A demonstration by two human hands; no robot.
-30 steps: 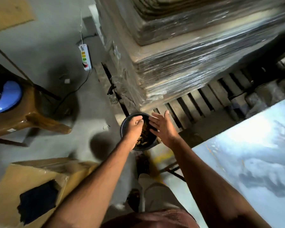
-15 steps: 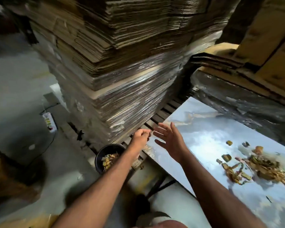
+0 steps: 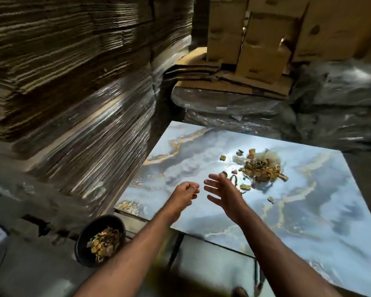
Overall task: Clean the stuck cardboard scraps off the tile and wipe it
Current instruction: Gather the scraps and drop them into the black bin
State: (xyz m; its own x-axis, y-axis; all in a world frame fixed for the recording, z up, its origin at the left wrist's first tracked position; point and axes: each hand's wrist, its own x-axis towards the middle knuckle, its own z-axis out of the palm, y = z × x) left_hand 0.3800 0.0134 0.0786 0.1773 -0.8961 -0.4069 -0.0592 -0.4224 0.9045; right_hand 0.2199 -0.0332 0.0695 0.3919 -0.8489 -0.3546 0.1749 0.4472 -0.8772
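Back from the bowl, the curled, seemingly empty left hand and open-fingered right hand now hover over the tile, nearing its far-side scraps.

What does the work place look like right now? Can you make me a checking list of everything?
Surface: marbled blue-grey tile, glossy, gold veins.
Job's things: cardboard scraps heaped on the tile, small bits scattered around; black bowl on the floor holds collected scraps.
Clutter: nothing seen beyond the loose bits.
Hands: left hand curled, contents unclear; right hand open, fingers spread, over the tile.
Cables: nothing seen.
Surroundings: wrapped stack of flat cardboard on the left; cardboard boxes and plastic sheeting behind the tile.
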